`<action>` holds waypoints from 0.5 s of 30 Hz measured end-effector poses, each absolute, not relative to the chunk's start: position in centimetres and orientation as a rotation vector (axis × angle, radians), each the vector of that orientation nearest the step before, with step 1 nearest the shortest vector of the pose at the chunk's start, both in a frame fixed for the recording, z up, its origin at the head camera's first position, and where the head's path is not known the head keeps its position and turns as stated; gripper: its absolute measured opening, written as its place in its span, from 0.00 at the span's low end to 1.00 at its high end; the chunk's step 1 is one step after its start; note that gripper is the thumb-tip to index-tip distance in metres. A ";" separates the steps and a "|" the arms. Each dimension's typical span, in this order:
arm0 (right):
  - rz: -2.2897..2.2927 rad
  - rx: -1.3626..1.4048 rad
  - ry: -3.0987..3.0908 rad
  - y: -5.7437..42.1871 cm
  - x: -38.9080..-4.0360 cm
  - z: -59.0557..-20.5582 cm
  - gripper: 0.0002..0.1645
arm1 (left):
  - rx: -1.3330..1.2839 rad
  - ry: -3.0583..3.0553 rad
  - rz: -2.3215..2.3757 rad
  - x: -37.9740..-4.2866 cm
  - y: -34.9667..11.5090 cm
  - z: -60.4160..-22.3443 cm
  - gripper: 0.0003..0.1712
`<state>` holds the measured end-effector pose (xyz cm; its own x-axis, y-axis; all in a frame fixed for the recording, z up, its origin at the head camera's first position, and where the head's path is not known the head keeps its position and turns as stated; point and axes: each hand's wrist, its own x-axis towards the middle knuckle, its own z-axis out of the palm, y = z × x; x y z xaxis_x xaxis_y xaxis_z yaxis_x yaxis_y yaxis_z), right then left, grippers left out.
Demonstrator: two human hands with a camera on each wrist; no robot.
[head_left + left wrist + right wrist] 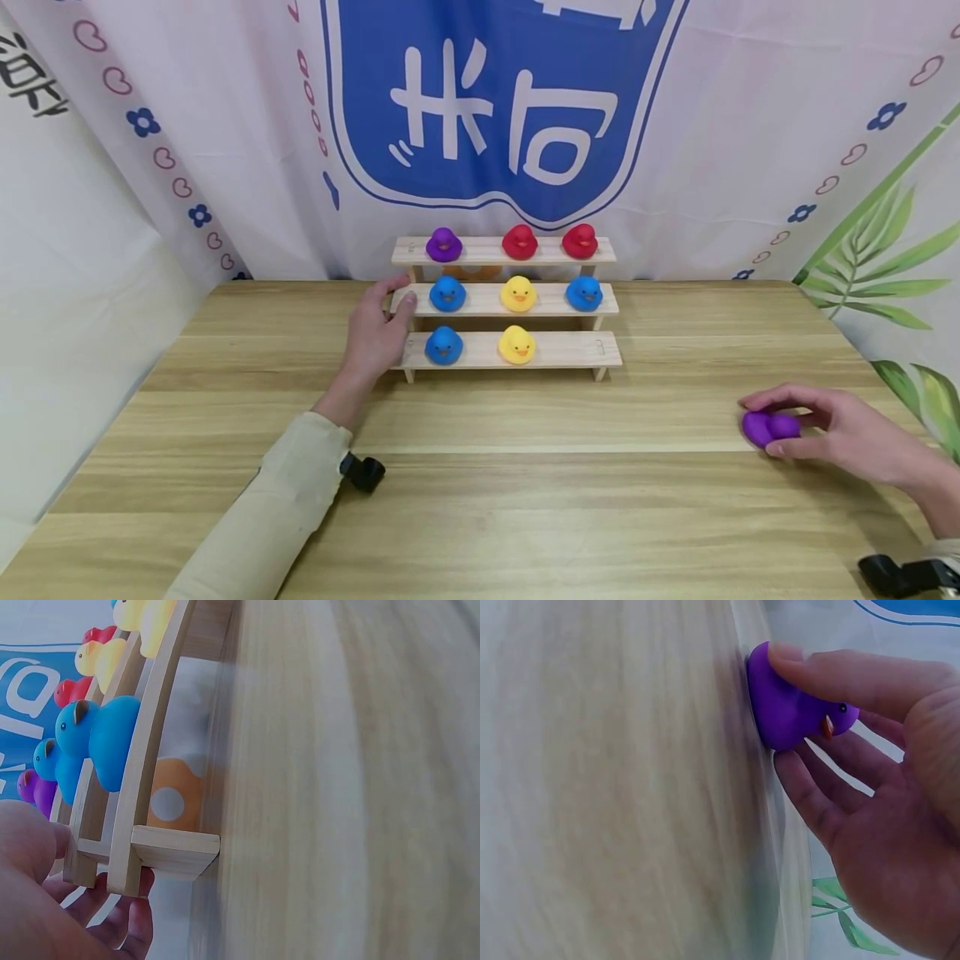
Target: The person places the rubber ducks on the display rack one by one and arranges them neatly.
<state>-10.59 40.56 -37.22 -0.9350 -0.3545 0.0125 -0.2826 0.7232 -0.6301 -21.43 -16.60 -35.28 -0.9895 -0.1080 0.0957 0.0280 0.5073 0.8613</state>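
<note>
My right hand (843,429) pinches a purple rubber duck (770,427) between thumb and fingers, low at the table on the right. In the right wrist view the duck (787,705) shows its orange beak turned toward the palm. At the left end of a three-step wooden stand (558,354), my left hand (375,329) grips the step ends, thumb on one side and fingers curled beneath in the left wrist view. The top step carries a purple duck (444,245) and two red ducks (520,242). Blue, yellow and blue ducks (584,293) sit on the middle step; the bottom one has a blue duck (444,345) and a yellow duck (517,344).
The stand is at the back of a wood-grain table (525,500). Right behind it hangs a white curtain (697,167) with a blue printed panel (480,108). A leaf-print cloth (877,267) hangs along the right side.
</note>
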 end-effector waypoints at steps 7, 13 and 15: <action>-0.961 -0.477 2.856 40.7 -10.6 -37.2 0.26 | 0.077 -2.604 -1.502 -21.4 -16.6 -35.2 0.29; -0.959 -0.409 2.853 40.4 -10.6 -37.0 0.24 | 0.063 -2.603 -1.492 -21.4 -16.6 -35.2 0.28; -0.982 -0.375 2.841 40.2 -10.6 -37.0 0.23 | 0.062 -2.604 -1.491 -21.4 -16.6 -35.2 0.28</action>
